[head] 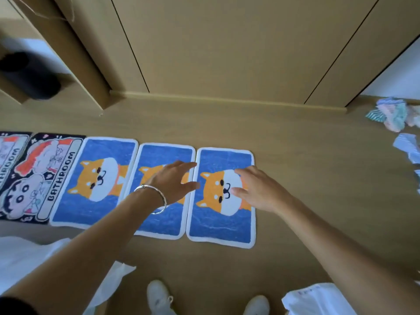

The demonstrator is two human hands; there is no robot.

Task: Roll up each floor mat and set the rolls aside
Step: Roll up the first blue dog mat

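Several floor mats lie flat in a row on the wooden floor. Three are blue with an orange dog: the left one (95, 183), the middle one (159, 223) and the right one (222, 226). Two dark cartoon mats reading BATHROOM lie further left, one (43, 178) whole and one (10, 153) cut by the frame edge. My left hand (175, 183), with a silver bracelet on the wrist, is stretched out open above the middle blue mat. My right hand (256, 189) is open above the right blue mat. Neither hand holds anything.
Tan cupboard doors (227, 46) and a skirting board stand behind the mats. A heap of folded pastel cloths (393, 117) lies at the far right. White plastic bags (34, 260) lie at the lower left and lower right (318, 301). My white shoes (159, 296) are at the bottom.
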